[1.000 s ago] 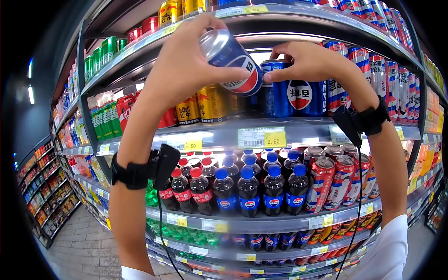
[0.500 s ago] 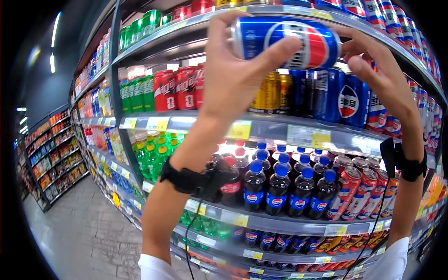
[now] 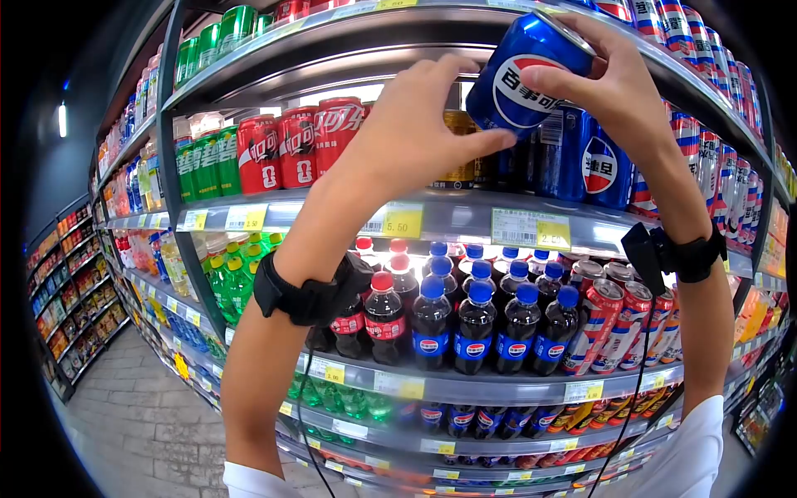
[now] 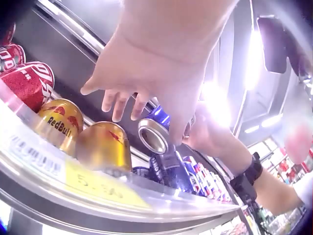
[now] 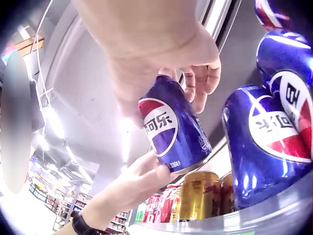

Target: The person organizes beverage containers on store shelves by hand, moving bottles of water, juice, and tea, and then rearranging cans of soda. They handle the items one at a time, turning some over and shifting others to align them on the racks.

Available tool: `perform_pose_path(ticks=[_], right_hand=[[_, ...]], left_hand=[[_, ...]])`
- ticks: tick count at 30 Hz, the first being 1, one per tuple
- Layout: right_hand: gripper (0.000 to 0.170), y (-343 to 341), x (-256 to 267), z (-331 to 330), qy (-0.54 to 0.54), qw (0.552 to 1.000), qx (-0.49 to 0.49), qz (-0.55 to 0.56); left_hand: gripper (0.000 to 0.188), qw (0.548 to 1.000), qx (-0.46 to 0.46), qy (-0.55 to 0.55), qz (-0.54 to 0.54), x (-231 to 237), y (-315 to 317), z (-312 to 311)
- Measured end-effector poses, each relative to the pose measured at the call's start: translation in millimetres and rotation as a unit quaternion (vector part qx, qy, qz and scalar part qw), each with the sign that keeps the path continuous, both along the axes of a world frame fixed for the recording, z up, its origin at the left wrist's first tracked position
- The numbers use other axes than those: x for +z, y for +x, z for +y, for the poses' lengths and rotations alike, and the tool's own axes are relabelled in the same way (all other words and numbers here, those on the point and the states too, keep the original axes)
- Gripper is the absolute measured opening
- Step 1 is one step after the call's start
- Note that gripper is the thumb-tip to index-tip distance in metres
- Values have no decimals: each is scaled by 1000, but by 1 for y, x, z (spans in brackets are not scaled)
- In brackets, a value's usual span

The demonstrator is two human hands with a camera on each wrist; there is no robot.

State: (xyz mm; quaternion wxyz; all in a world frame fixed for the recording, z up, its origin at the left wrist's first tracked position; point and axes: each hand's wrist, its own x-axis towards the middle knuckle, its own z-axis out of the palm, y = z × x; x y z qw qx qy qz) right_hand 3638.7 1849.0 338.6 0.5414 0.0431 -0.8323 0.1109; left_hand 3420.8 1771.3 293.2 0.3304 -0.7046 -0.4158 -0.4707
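Head view: blue can (image 3: 531, 50) is gripped by the right hand (image 3: 618, 83), thumb across its side, tilted, up off the shelf (image 3: 465, 214). Left hand (image 3: 407, 124) is open, fingers spread, thumb by the can's lower end; nothing gripped. Standing blue cans (image 3: 569, 162) are just below, gold cans (image 3: 461, 170) lower left.

For good handling, grip should be firm but not denting, can kept clear of the upper shelf (image 3: 452, 31) and its neighbours. If weight is to be shared, lower end should be cupped by the left hand before the right is eased.

Left thumb contact can't be confirmed. Right fingertips are partly hidden behind the can; front gold can is smeared in left wrist view.
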Motion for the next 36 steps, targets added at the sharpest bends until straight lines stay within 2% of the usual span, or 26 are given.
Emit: perform_pose_path(ticks=[2,3,5,6,8,11,12,13,16,17,19,21,23,25,27,28,29,31,36], right_hand=[[68,-2,1,5,24,998,-57,2],[68,-5,2,7,23,998,-59,2],[68,-10,6,10,61,989,-137,1],[68,-13,8,15,60,989,-138,2],[68,-19,12,23,152,971,-184,-1],[67,-22,11,22,131,973,-189,-24],[69,-42,34,124,278,933,-229,18],[69,-40,28,115,275,933,-229,16],[84,-37,13,72,176,951,-249,-56],[84,-37,15,69,175,951,-249,-57],[90,-35,21,63,147,936,-291,-135],[93,-40,22,70,175,926,-316,-111],[91,-42,24,75,198,898,-360,-156],[93,-41,23,68,159,911,-343,-168],[96,-42,29,73,199,903,-333,-183],[84,-42,29,58,175,902,-341,-197],[74,-22,52,2,57,845,-304,-436],[80,-27,27,12,110,881,-371,-272],[81,-10,35,31,126,890,-354,-261]], left_hand=[[73,980,183,-18,77,-2,-8,4],[73,980,181,-19,77,-4,-10,7],[66,957,265,-54,104,-6,-14,11],[66,957,264,-54,105,-6,-15,12],[59,967,233,-70,81,-6,-16,15],[58,967,234,-57,89,-5,-18,18],[58,967,233,-59,88,-4,-19,18],[59,969,224,-61,88,-4,-20,18],[60,970,220,-68,83,-4,-19,16],[60,969,224,-72,79,-3,-18,15],[64,965,235,-87,74,-1,-15,12],[69,962,244,-104,70,-3,-15,16],[80,966,233,40,101,-8,-19,24],[87,960,251,44,118,-5,-11,21],[81,982,127,56,129,1,-12,28],[76,979,125,44,152,4,-12,27],[76,980,121,42,153,3,-10,28],[72,976,147,32,157,4,-5,30],[72,964,202,23,173,2,-2,35]])
